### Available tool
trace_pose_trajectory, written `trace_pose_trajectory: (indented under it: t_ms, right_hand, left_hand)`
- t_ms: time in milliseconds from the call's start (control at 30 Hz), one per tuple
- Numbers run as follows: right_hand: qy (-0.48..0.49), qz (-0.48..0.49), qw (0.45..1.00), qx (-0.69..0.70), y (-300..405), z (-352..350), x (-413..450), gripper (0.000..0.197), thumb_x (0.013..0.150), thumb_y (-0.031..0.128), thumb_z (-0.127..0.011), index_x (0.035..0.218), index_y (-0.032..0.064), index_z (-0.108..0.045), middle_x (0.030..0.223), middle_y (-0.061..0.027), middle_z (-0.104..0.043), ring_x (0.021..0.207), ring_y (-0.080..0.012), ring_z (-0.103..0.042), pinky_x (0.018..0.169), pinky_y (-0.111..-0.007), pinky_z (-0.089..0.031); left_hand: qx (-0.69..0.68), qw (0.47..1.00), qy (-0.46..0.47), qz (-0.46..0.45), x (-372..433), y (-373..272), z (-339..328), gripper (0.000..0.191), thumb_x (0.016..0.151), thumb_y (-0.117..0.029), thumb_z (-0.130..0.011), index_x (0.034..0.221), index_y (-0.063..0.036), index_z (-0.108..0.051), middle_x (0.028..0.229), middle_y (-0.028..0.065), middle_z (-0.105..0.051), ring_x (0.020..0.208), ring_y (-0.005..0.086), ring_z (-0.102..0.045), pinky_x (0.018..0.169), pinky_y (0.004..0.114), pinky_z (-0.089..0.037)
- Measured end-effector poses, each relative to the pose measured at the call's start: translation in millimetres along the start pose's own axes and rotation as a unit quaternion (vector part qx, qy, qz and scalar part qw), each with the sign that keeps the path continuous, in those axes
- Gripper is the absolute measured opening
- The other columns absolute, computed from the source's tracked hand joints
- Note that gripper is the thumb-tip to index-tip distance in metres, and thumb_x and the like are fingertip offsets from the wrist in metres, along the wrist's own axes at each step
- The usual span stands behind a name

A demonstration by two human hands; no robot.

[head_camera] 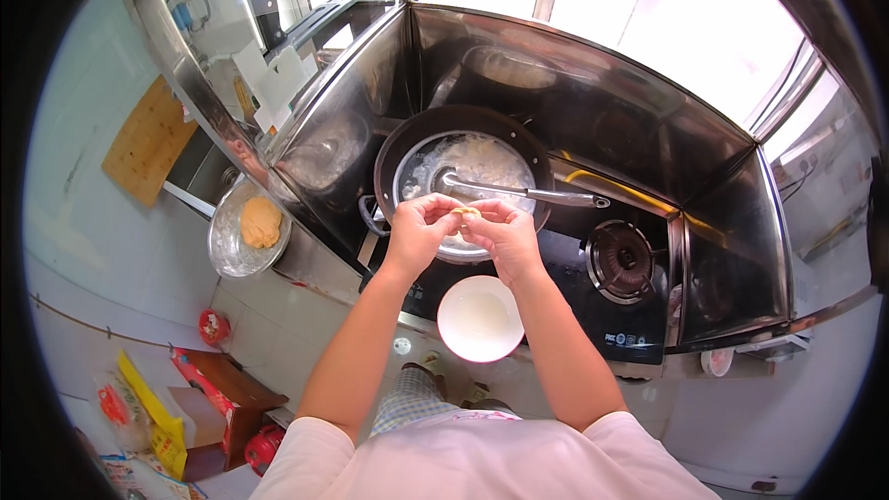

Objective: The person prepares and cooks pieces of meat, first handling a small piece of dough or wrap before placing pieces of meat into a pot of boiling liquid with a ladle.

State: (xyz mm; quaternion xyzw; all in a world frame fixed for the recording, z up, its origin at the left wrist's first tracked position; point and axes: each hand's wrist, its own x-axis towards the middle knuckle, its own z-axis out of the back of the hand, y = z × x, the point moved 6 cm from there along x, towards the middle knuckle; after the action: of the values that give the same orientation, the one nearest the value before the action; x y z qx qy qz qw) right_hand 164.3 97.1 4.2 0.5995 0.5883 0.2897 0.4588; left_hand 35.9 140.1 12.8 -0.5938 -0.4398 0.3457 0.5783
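Note:
My left hand [417, 230] and my right hand [505, 235] meet fingertip to fingertip over the near side of a dark pan [390, 153]. Between them they pinch a small piece of yellow dough [465, 211]. Cloudy whitish liquid with pale lumps [479, 153] fills the pan. A metal ladle [510, 189] dips into it, its handle reaching past the right rim. Close below my hands, at the stove's front edge, is a white bowl [453, 319] holding a little pale liquid.
A second burner [626, 260] lies to the right on the black glass stove [625, 333]. Steel splash guards [590, 111] surround it. At left, a metal bowl [226, 239] holds a lump of yellow dough [261, 222], near a wooden board [149, 142]. A red container [214, 327] sits lower left.

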Motion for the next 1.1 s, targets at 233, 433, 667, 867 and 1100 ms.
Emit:
trace_pose_trajectory:
  t_ms: [233, 433, 667, 867, 1100]
  right_hand:
    - [-0.080, -0.004, 0.995, 0.058, 7, 5, 10, 0.016, 0.074, -0.006, -0.065, 0.090, -0.0047, -0.061, 0.085, -0.0111, -0.063, 0.076, -0.0178, -0.063, 0.068, -0.025, -0.053]
    - [-0.176, 0.071, 0.981, 0.045, 13, 4, 15, 0.016, 0.077, -0.008, -0.062, 0.093, -0.0073, -0.060, 0.089, -0.0124, -0.062, 0.081, -0.0186, -0.063, 0.076, -0.026, -0.054]
    - [-0.295, 0.197, 0.935, -0.001, 44, 24, 2, 0.010, 0.078, -0.006, -0.061, 0.088, -0.0039, -0.061, 0.083, -0.0095, -0.063, 0.073, -0.0149, -0.063, 0.064, -0.024, -0.054]
    - [-0.231, 0.213, 0.917, -0.246, 82, -12, -3, 0.023, 0.072, 0.003, -0.067, 0.095, 0.0011, -0.063, 0.081, -0.0095, -0.065, 0.069, -0.0135, -0.063, 0.061, -0.024, -0.053]
    - [-0.202, 0.229, 0.886, -0.349, 86, -24, 6, 0.019, 0.068, 0.006, -0.070, 0.086, 0.0020, -0.064, 0.073, -0.0090, -0.066, 0.065, -0.0145, -0.064, 0.060, -0.026, -0.050]
  left_hand:
    - [-0.157, 0.974, 0.119, 0.108, -4, 9, 16, 0.013, 0.082, -0.005, -0.064, 0.093, 0.0016, -0.062, 0.083, 0.0053, -0.064, 0.071, 0.0092, -0.060, 0.067, 0.020, -0.048]
    - [-0.058, 0.984, 0.149, 0.079, 3, -5, 38, 0.016, 0.082, -0.005, -0.063, 0.095, 0.0039, -0.064, 0.083, 0.0062, -0.066, 0.073, 0.0089, -0.061, 0.068, 0.021, -0.049]
    - [0.040, 0.988, 0.152, 0.008, 16, -20, 54, 0.015, 0.087, -0.008, -0.059, 0.093, 0.0035, -0.065, 0.082, 0.0041, -0.065, 0.071, 0.0067, -0.058, 0.065, 0.020, -0.048]
    - [0.327, 0.898, 0.069, -0.285, 26, -40, 45, 0.020, 0.062, -0.006, -0.076, 0.080, -0.0078, -0.068, 0.073, 0.0075, -0.063, 0.067, 0.0199, -0.060, 0.066, 0.030, -0.048]
    - [0.463, 0.870, 0.093, -0.141, 38, -32, 20, 0.017, 0.060, -0.009, -0.076, 0.072, -0.0057, -0.064, 0.073, 0.0062, -0.064, 0.071, 0.0235, -0.061, 0.065, 0.031, -0.048]
